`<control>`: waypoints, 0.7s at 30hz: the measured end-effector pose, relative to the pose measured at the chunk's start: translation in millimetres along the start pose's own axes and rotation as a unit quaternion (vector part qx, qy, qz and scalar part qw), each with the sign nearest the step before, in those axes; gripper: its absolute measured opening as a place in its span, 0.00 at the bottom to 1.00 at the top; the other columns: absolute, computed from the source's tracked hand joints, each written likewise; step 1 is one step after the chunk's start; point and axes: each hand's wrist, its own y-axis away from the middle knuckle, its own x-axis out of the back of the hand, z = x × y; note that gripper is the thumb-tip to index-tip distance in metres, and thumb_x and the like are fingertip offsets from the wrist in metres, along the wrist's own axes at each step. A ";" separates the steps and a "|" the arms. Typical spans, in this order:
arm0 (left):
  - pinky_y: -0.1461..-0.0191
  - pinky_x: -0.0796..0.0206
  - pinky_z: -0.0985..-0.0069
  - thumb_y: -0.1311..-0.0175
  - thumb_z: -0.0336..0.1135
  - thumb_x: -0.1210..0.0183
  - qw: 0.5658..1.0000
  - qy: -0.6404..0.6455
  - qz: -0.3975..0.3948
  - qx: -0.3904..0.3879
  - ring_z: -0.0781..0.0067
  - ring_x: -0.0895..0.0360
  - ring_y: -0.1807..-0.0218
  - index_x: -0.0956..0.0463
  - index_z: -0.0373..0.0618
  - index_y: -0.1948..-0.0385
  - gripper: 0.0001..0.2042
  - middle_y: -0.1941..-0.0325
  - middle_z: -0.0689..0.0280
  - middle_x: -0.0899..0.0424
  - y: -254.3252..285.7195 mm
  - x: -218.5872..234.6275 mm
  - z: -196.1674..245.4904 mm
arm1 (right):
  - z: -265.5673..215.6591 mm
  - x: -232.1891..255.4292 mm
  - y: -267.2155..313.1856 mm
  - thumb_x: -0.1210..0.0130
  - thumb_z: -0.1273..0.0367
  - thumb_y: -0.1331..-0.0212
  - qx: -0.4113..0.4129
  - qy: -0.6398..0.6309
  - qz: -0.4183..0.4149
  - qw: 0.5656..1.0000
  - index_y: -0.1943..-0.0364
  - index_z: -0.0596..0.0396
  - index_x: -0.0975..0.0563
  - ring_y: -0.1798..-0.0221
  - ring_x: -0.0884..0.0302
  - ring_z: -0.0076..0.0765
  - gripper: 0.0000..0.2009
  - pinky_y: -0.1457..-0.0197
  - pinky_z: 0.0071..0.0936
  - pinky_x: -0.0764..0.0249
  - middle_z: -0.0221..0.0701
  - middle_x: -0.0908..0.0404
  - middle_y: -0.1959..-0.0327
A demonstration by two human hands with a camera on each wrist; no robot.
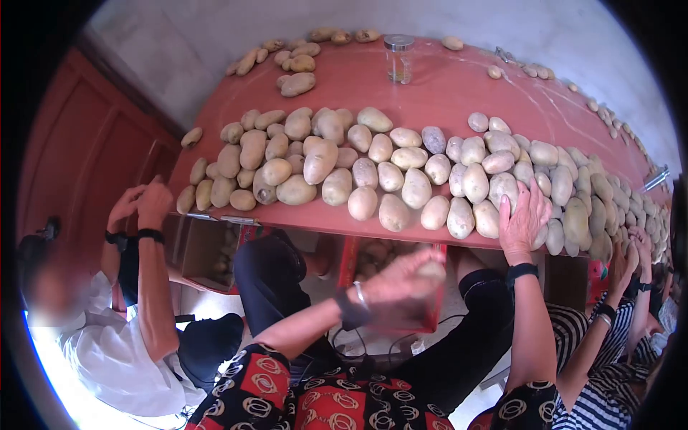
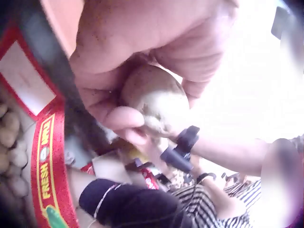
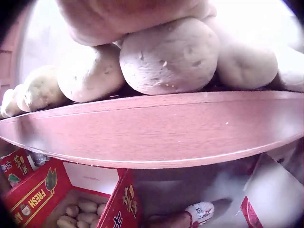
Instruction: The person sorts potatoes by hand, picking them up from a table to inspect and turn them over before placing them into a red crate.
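Note:
My left hand (image 1: 393,278) is over the space in front of the table, gripping a potato (image 2: 156,102) with curled fingers. In the head view this hand is blurred and overlaps a red cardboard box (image 1: 348,259) with potatoes inside. On the tabletop, my right hand (image 1: 527,221) rests among the potatoes by the front edge, thumb and fingers spread loosely against a pale potato (image 1: 504,189). From the right wrist, that hand lies over a large potato (image 3: 168,57) close to the table's edge.
Rows of potatoes cover the front of the red table (image 1: 358,82). A lidded glass jar (image 1: 398,61) stands at the back. Another potato box (image 1: 208,251) sits below on the left. People work on both sides, a white-shirted person (image 1: 122,358) at left and striped sleeves (image 1: 602,373) at right.

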 end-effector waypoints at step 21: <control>0.40 0.48 0.37 0.41 0.47 0.49 0.627 -0.722 0.286 0.059 0.46 0.40 0.34 0.40 0.56 0.38 0.27 0.37 0.55 0.33 -51.1 195.6 101.8 | 5.6 -9.5 2.1 0.46 0.55 0.45 0.032 -0.019 0.075 0.997 0.48 0.49 0.27 0.37 0.39 0.41 0.22 0.33 0.51 0.55 0.38 0.32 0.40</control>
